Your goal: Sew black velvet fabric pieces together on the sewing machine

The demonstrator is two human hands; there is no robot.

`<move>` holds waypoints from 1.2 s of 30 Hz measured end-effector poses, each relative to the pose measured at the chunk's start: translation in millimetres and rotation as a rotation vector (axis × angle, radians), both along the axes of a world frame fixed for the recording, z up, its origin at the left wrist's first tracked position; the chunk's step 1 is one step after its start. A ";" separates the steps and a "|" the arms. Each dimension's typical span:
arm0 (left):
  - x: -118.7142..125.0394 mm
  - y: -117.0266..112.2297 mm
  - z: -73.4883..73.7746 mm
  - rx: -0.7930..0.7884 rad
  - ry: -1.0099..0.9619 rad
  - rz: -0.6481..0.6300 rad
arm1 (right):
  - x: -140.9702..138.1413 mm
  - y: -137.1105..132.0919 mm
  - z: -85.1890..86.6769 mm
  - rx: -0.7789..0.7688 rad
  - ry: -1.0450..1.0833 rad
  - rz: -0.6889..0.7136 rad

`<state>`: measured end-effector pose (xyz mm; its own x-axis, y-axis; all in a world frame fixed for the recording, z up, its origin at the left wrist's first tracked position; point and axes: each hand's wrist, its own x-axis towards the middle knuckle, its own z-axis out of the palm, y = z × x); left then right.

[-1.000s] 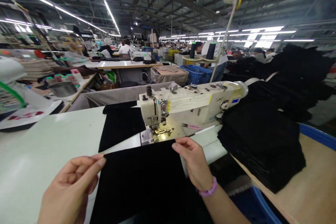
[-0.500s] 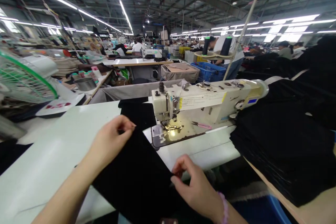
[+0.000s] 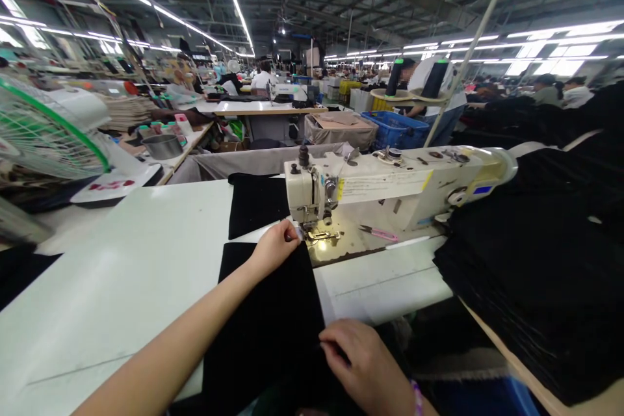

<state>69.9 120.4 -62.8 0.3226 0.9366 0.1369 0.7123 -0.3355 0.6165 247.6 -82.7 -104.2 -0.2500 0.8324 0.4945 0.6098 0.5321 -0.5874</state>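
A black fabric panel point(image 3: 263, 318) lies over the front of the white table, its lower end hanging towards me. My left hand point(image 3: 277, 248) pinches the panel's far right corner, just left of the presser foot of the sewing machine point(image 3: 363, 188). With thumb and forefinger my right hand point(image 3: 363, 361) grips the panel's right edge near the table front. A second black fabric piece point(image 3: 258, 205) lies flat behind the panel, left of the machine head. Pink-handled thread snips point(image 3: 379, 233) rest on the machine bed.
A tall stack of black fabric point(image 3: 531, 286) stands at the right. On the left is a green-rimmed fan point(image 3: 53, 133). Thread cones point(image 3: 433, 81) sit on a stand behind the machine, near a blue crate point(image 3: 397, 130). Other people work farther back.
My left hand has moved right to the machine head, bringing the panel's far corner with it. The panel now lies straighter, apart from the piece behind. My right hand keeps its grip slightly lower.
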 end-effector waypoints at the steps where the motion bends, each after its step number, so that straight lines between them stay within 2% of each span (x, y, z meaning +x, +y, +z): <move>1: 1.5 4.6 -0.5 -0.014 0.001 0.009 | 0.0 2.2 0.1 0.035 -0.022 -0.014; 4: 8.8 18.0 -0.9 -0.054 0.018 0.032 | -1.8 10.1 0.8 0.118 -0.062 -0.052; 7: 14.8 25.8 0.7 -0.074 0.042 0.058 | -3.7 16.1 1.0 0.165 -0.040 -0.025; 16: 15.4 27.7 5.5 -0.015 0.064 0.045 | -1.0 18.8 -0.2 0.174 -0.065 0.013; 19: 13.2 11.9 11.2 0.079 0.075 0.046 | 0.8 16.2 3.3 0.183 -0.093 0.038; 21: 9.3 -15.0 15.7 0.160 0.088 0.048 | 2.1 14.0 6.1 0.184 -0.101 0.050; 23: 3.0 -53.0 18.0 0.201 0.104 -0.052 | 3.3 12.7 8.5 0.170 -0.100 0.062; 25: -4.9 -92.6 16.5 0.165 0.121 -0.393 | 4.2 13.3 10.1 0.145 -0.097 0.070; 26: -8.9 -109.1 14.6 0.143 0.125 -0.516 | 4.5 14.7 10.6 0.132 -0.096 0.070; 28: -15.7 -130.1 9.7 0.211 0.138 -0.636 | 5.0 20.2 11.1 0.115 -0.096 0.064; 30: -19.7 -133.5 5.7 0.349 0.158 -0.662 | 5.1 28.8 11.6 0.103 -0.099 0.055; 32: -21.0 -124.4 4.5 0.443 0.169 -0.668 | 5.0 39.7 12.6 0.089 -0.110 0.048; 36: -20.6 -97.4 6.5 0.463 0.161 -0.660 | 4.0 63.1 15.6 0.085 -0.148 0.008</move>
